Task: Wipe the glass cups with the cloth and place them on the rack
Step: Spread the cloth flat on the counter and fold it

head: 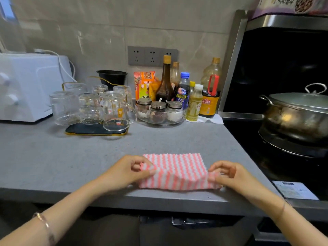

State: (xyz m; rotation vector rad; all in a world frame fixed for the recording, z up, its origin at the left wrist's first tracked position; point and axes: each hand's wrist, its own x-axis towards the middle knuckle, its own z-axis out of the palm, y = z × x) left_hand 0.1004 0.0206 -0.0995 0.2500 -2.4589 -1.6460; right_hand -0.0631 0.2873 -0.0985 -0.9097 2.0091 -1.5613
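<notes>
1. Grey, speckled stone forms the tabletop point(53, 157), backed by a pale tiled wall. Near its front edge the cloth point(174, 170) is laid flat as a folded rectangle, its long axis running from 9 to 3 o'clock.
2. The cloth's 9 o'clock end is pinched between thumb and curled fingers of the left hand point(129, 172), and its 3 o'clock end is pinched in the same way by the right hand point(229, 174). Each grip is nearly closed, and nothing else is held.
3. The glass cups point(88, 107) are found at about 10 o'clock from the cloth, well apart from it, upturned on the rack point(95, 131). The left hand is judged the nearer for a reach towards them.
4. The cloth looks soft and waffled, striped pink and white. The cups are clear and ribbed, and one has a handle. The rack is a dark tray with thin gold wire.
5. A glass bowl of spice jars point(159, 119) and sauce bottles point(166, 80) stand at 12 o'clock. A lidded steel pot point(298, 114) sits at 2 o'clock, and a white appliance point(26, 86) lies beyond the cups.
</notes>
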